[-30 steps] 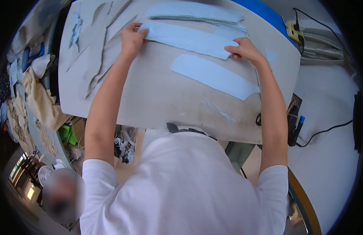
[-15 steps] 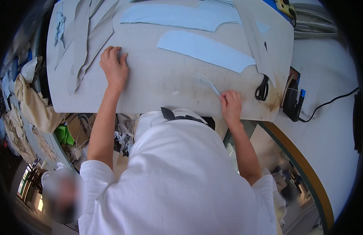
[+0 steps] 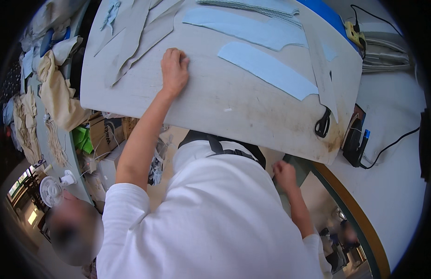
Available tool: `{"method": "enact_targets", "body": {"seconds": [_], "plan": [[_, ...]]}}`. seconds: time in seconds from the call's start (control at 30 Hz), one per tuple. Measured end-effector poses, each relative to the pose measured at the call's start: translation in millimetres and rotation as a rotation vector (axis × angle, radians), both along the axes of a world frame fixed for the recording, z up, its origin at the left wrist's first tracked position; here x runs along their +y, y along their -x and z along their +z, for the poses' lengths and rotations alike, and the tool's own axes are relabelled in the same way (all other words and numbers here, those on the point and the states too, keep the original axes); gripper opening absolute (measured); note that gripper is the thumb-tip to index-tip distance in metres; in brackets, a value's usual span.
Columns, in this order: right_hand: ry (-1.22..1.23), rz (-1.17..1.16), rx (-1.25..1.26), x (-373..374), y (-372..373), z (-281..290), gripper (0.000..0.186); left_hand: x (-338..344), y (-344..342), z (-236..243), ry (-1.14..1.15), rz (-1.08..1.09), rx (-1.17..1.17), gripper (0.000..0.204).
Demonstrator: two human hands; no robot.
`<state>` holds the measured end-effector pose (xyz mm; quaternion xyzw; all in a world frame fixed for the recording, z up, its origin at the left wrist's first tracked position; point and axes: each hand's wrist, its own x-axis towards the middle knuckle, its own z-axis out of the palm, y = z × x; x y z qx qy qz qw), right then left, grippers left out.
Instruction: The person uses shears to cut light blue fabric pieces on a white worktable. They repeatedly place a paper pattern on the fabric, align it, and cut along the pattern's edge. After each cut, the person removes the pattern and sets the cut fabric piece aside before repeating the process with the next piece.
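Observation:
My left hand (image 3: 175, 72) rests on the pale worktable (image 3: 197, 100), fingers loosely bent and thumb a little apart, with nothing in it. To its left lie long grey pattern strips (image 3: 136, 42). Right of it is a curved light-blue fabric piece (image 3: 266, 69), and beyond that a larger light-blue piece (image 3: 243, 28). My right hand (image 3: 285, 176) is off the table, just below its near edge beside my waist. Its fingers are closed, and what they hold, if anything, cannot be made out. Black-handled scissors (image 3: 323, 122) lie near the right edge, partly under a grey strip (image 3: 320, 69).
A black holder (image 3: 352, 149) with a blue-capped item and a cord stands right of the table. At the left are a cream cloth bundle (image 3: 57, 93), a cardboard box (image 3: 101, 135) and a white fan (image 3: 51, 190). A person with a blurred head is at lower left.
My right hand has moved off the tabletop to below its near edge; the thin pale strip at its fingers no longer shows. My left hand stays on the table. The view has turned.

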<state>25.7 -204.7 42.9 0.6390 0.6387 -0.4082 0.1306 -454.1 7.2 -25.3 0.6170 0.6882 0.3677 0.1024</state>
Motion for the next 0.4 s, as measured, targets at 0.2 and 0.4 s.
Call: {"method": "enact_targets", "body": {"seconds": [0.2,0.4], "plan": [[-0.299,-0.158,0.147,116,23,19,0.017,-10,-36,4,0.087,-0.095,0.115,0.014],[-0.57,-0.152,0.162,187,23,26,0.019,-111,-37,15,0.38,-0.27,0.214,0.017]]}}
